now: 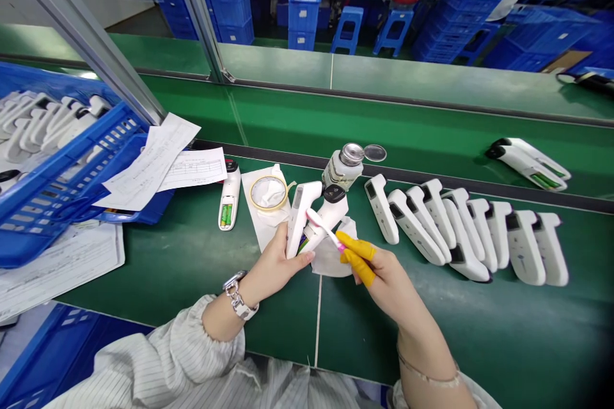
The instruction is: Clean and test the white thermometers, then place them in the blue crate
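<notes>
White handheld devices clasped in left hand; right hand pinching pink-and-white brush; open jar just behind.

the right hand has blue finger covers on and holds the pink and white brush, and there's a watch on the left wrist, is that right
Not quite: the finger covers are yellow, not blue, as the head view shows. The right hand does hold the pink and white brush, and the watch is on the left wrist.

No text can be read, even on the papers
</notes>
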`<state>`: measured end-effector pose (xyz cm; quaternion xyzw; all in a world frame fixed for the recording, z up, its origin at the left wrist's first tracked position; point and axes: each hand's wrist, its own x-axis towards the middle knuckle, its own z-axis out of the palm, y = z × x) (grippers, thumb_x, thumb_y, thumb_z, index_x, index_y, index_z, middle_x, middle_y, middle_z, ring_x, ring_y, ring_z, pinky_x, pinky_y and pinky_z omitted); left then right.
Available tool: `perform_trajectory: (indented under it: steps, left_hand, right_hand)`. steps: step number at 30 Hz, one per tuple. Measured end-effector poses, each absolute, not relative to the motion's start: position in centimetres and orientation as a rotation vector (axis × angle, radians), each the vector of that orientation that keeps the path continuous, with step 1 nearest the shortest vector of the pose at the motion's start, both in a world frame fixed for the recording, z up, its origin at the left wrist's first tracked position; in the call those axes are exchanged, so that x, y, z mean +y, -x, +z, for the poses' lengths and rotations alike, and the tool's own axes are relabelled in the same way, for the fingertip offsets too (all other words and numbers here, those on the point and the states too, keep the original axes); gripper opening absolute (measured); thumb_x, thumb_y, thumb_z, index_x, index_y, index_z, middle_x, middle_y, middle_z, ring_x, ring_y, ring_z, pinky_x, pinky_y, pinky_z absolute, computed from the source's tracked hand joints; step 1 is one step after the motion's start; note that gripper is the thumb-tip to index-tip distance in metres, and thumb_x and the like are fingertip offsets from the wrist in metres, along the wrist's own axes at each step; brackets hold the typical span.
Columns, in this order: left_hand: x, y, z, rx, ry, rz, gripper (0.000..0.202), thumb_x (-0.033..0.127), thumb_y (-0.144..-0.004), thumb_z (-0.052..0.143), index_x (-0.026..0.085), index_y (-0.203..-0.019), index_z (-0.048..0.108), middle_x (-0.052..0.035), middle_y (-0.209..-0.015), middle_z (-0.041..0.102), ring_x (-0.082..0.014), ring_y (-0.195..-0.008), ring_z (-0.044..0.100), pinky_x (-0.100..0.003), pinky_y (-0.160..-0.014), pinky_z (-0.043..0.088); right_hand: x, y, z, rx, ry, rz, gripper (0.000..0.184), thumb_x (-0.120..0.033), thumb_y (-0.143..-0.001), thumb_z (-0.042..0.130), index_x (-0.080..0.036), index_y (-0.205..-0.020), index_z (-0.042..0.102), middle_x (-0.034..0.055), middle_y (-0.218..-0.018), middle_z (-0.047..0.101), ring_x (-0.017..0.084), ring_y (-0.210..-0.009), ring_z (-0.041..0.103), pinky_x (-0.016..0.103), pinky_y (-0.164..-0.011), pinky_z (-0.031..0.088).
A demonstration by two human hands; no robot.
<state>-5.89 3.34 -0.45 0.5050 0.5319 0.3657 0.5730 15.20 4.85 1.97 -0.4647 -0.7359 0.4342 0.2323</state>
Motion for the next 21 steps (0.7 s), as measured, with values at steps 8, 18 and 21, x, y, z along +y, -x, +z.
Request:
perform_trajectory:
  steps: [8,18,21]
  left_hand:
    - [3.1,5.8,-0.3,1.201,-1.178,0.846,0.052,0.038,-0.078,0.06,0.021,-0.121,0.037,-0.0067,-0.113,0.053,-0.0232,-0.104,0.05,-0.038,-0.091,0.04]
    - [3.2,5.9,-0.2,1.209,-1.175,0.843,0.054,0.039,-0.077,0.06,0.02,-0.122,0.036,-0.0063,-0.108,0.052,-0.0219,-0.098,0.05,-0.034,-0.083,0.042]
    - [3.1,5.8,-0.2,1.219,-1.181,0.865,0.055,0.039,-0.077,0.06,0.021,-0.123,0.035,-0.0059,-0.107,0.052,-0.0215,-0.094,0.051,-0.033,-0.078,0.042]
  right_hand:
    - [4.8,-14.9,1.9,-2.025,1.207,1.272,0.025,-0.032,-0.091,0.044,-0.018,-0.094,0.064,0.0007,-0.063,0.056,0.012,-0.05,0.05,0.024,-0.049,0.043]
    - [5.0,-15.3,1.1,-2.035,1.271,1.006,0.026,-0.028,-0.089,0.046,-0.018,-0.105,0.063,0.0048,-0.073,0.062,0.016,-0.057,0.056,0.028,-0.053,0.048]
    - [5.2,-15.7,0.7,-1.978,1.39,0.792,0.033,-0.03,-0.088,0.046,-0.018,-0.116,0.059,0.0058,-0.076,0.063,0.018,-0.059,0.059,0.031,-0.055,0.05]
